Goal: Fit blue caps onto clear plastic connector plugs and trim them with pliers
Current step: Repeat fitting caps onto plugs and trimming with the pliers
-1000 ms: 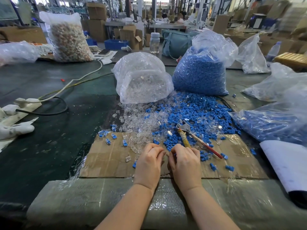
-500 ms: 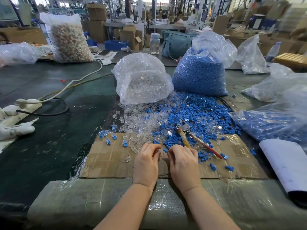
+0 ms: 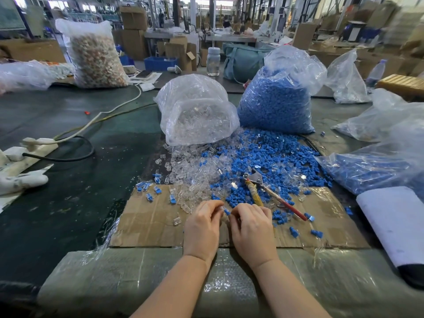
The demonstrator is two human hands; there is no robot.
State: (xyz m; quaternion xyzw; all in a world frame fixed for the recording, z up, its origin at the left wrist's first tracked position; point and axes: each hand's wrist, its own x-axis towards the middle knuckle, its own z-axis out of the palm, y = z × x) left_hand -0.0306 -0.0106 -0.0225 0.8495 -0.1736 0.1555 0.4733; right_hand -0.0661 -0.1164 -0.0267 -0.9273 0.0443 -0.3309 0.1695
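My left hand (image 3: 202,223) and my right hand (image 3: 251,226) rest side by side on the cardboard sheet (image 3: 149,226), fingertips meeting. Between them a small blue cap (image 3: 226,211) shows, with a clear plug (image 3: 222,208) pinched at my left fingertips; how the two parts join is hidden. A pile of clear plugs (image 3: 192,175) and a pile of blue caps (image 3: 270,157) spread just beyond my fingers. The pliers (image 3: 254,180), with yellow and red handles, lie on the blue caps right of my right hand. A few capped plugs (image 3: 149,191) lie at the left of the cardboard.
A clear bag of plugs (image 3: 197,111) and a bag of blue caps (image 3: 275,99) stand behind the piles. Another bag of blue pieces (image 3: 378,166) and a white sheet (image 3: 394,221) lie at the right. Cables (image 3: 75,154) and a glove (image 3: 20,180) lie left on the dark table.
Both hands have slid slightly forward toward the piles, fingertips staying together. A blue cap now shows between the fingers. The pliers have not moved.
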